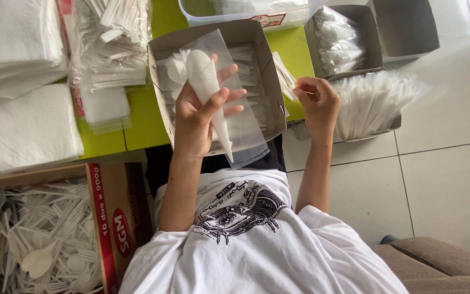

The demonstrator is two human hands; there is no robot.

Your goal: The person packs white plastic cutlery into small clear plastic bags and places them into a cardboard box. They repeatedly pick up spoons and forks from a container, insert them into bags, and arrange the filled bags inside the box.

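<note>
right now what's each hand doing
Left hand: closed on a white plastic spoon and clear bag.
Right hand: pinching a small thin white item; kind unclear.

A single head-worn camera looks steeply down from close above, over the person's white shirt (257,239) toward the green surface (142,125) ahead, with tiled floor (447,163) at the right.

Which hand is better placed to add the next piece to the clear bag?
Right, probably. The right hand pinches a thin white piece beside the box, while the left hand is full, holding the clear bag with the spoon.
</note>
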